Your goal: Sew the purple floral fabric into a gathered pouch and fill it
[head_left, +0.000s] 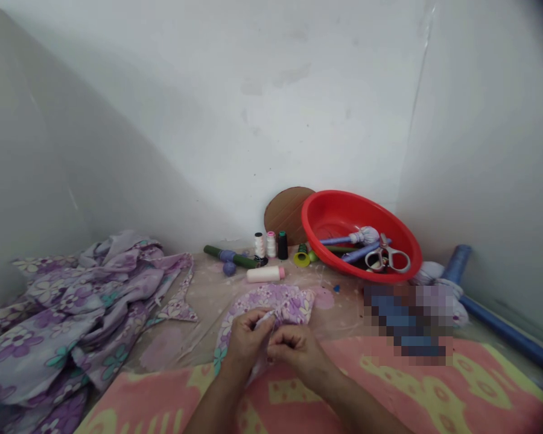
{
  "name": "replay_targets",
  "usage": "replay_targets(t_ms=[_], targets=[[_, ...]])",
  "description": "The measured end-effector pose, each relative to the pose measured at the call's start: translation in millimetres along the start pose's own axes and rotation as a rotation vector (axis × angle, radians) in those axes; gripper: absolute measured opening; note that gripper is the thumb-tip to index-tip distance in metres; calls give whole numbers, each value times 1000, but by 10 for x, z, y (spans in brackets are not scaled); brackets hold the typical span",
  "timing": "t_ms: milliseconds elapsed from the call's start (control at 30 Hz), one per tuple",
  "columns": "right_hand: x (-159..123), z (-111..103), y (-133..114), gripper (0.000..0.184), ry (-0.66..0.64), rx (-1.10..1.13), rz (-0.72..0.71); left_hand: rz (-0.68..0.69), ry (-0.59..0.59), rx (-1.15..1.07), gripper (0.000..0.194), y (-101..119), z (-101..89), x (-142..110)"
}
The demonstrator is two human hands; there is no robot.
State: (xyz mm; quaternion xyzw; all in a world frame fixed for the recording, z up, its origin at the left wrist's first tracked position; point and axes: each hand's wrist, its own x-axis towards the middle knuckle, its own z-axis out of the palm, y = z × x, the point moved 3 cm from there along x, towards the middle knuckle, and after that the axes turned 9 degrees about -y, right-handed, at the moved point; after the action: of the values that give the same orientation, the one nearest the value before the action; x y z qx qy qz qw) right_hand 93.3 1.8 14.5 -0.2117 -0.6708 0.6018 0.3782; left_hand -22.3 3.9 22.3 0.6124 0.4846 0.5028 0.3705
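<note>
A piece of purple floral fabric (280, 295) lies in front of me, gathered into folds near its middle. My left hand (250, 337) is closed on it, thumb and fingers pinching a fold. Close beside it on the right, my right hand (294, 349) is closed in a pinch near the same fold. Whatever sits between its fingertips is too small to make out. Part of the fabric hangs below the hands, partly hidden by them. A white spool of thread with a pink end (265, 275) lies on its side just beyond the fabric.
Floral fabric (81, 319) is heaped at the left. Along the wall stand thread spools (282, 246) and a green rod (230, 257). A red basin (362, 205) holds scissors (388, 260) and wrapped sticks. A cardboard disc (289, 211) leans behind. A blue roll (507, 328) lies right.
</note>
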Motion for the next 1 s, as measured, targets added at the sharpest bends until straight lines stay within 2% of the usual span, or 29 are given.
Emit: replay_targets(t_ms=[100,200,267,367,467,533,600,667,733,800,833,867,933,1000], targets=[[-65,73,-39,7,-180,-77,8,-3,-50,21,18,-13,60,1],[-151,206,-35,9,-467,-97,64,8,-110,7,17,-48,124,12],[-198,262,-37,11,-597,-93,100,10,-149,-14,17,-75,151,21],[-218,190,-82,12,-609,-91,137,-12,-135,-10,19,-108,130,33],[-211,-88,-156,17,-603,-146,187,-41,-85,-6,22,-127,72,37],[-198,-377,-203,19,-552,-246,215,-60,-70,-31,23,-140,49,39],[-181,-696,-243,18,-418,-414,222,-85,-63,-57,23,-156,44,40],[-169,-983,-280,20,-169,-633,242,-107,-67,-61,23,-167,55,41],[-182,-1185,-344,21,238,-874,257,-110,-84,-48,23,-163,72,40],[-207,-1207,-410,23,551,-982,200,-101,-107,-39,23,-145,86,37],[-204,-1154,-427,24,611,-966,138,-95,-116,-37,23,-133,90,35],[-187,-1071,-429,24,589,-915,68,-87,-127,-34,23,-119,93,33],[-134,-863,-403,23,437,-760,-51,-65,-155,-29,23,-93,101,33],[-82,-661,-337,27,241,-631,-56,-18,-186,-27,22,-68,111,34]])
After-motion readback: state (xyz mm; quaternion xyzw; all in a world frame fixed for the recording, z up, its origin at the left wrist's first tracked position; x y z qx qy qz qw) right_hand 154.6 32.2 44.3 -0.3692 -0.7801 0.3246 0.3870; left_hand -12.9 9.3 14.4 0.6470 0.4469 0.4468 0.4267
